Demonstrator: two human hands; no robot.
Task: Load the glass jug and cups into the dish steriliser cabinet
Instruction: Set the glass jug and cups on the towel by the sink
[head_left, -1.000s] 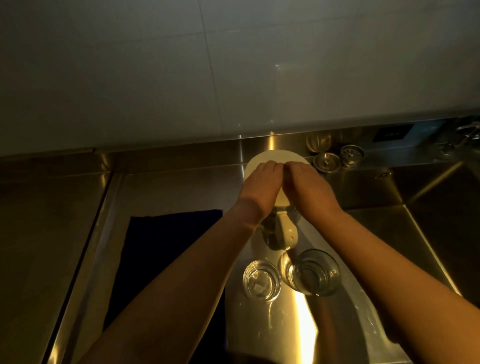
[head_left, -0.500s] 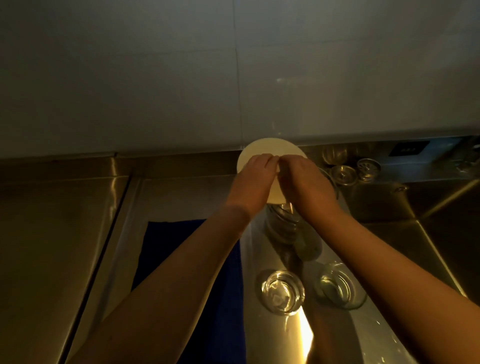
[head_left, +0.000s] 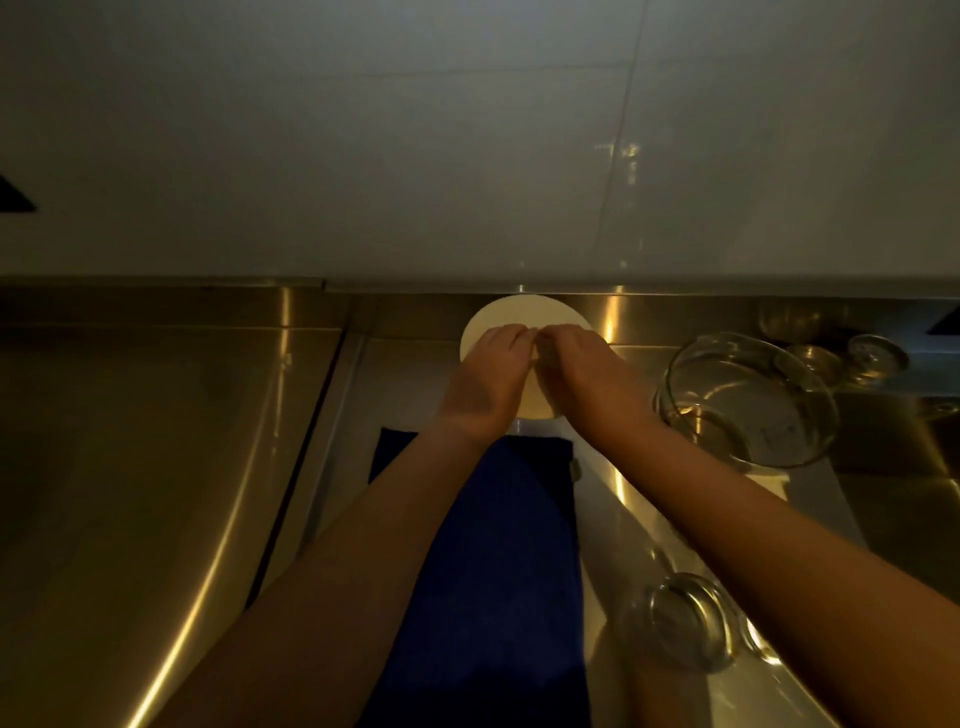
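Head view, dim warm light, steel counter (head_left: 156, 467) running under a pale tiled wall (head_left: 467, 130). Both hands are on a round cream lid (head_left: 524, 317) at the back of the counter, just below the wall edge. Left hand (head_left: 485, 379) lies over the lid's left half, fingers bent down with tips at the lid's centre; right hand (head_left: 582, 374) lies over the right half, fingers likewise bent, tips meeting those of the left. Both appear to pinch something small at the lid's middle, but the contact is hidden by the fingers themselves; cannot tell whether either hand has a true hold or only presses. Lid looks tilted, near edge lower, far rim raised toward the wall. A dark blue cloth (head_left: 493, 571) is spread on the counter beneath the forearms, its far edge near the lid. Glass jug (head_left: 748, 400) stands open-topped on the counter to the right of the right wrist, near it but apart from the lid; handle not made out. One glass cup (head_left: 685, 621) sits at lower right beside the cloth, partly covered by the right forearm. Farther back right, near the wall, small metal and glass items (head_left: 862, 358) stand in shadow, too dim to identify. Steriliser cabinet not in frame; jug and cup are both on the counter.
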